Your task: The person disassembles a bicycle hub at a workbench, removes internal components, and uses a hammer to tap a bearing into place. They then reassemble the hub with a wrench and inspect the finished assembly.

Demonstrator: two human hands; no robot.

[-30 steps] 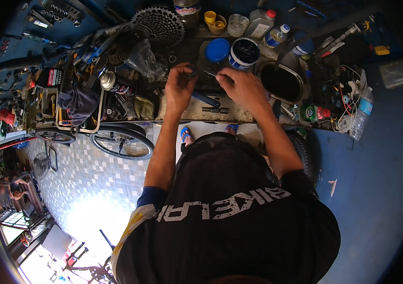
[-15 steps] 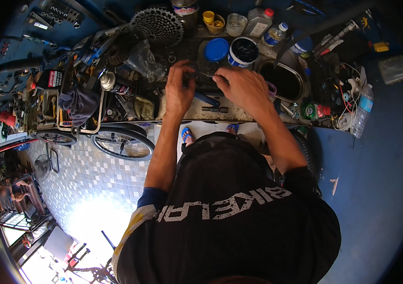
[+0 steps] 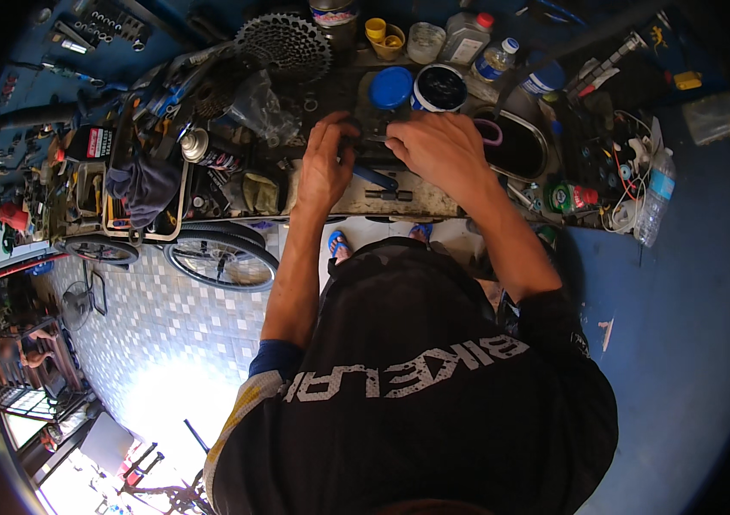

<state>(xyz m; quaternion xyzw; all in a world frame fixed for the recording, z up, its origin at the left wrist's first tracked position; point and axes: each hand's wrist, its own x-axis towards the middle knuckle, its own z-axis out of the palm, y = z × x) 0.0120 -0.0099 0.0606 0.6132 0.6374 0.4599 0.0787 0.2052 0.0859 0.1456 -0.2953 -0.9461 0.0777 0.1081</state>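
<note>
My left hand (image 3: 326,159) is closed on a small dark part (image 3: 348,129) above the cluttered bench. My right hand (image 3: 438,150) grips a thin metal tool (image 3: 378,137) whose tip points at that part; a pink looped handle (image 3: 490,131) sticks out beside this hand, apparently of the same tool. Below the hands lie a blue-handled tool (image 3: 373,178) and a dark metal piece (image 3: 389,195). Just beyond are a blue lid (image 3: 390,87) and an open tub of dark paste (image 3: 439,88).
A metal tray of dark liquid (image 3: 519,150) is right of my hands, bottles (image 3: 657,197) farther right. A cassette sprocket (image 3: 283,47), spray can (image 3: 195,144) and rag (image 3: 137,189) crowd the left. Bicycle wheels (image 3: 219,257) stand below the bench edge (image 3: 313,215).
My right hand and forearm have shifted a little to the right, and the pink handle beside it has swung upward. My left hand has barely moved.
</note>
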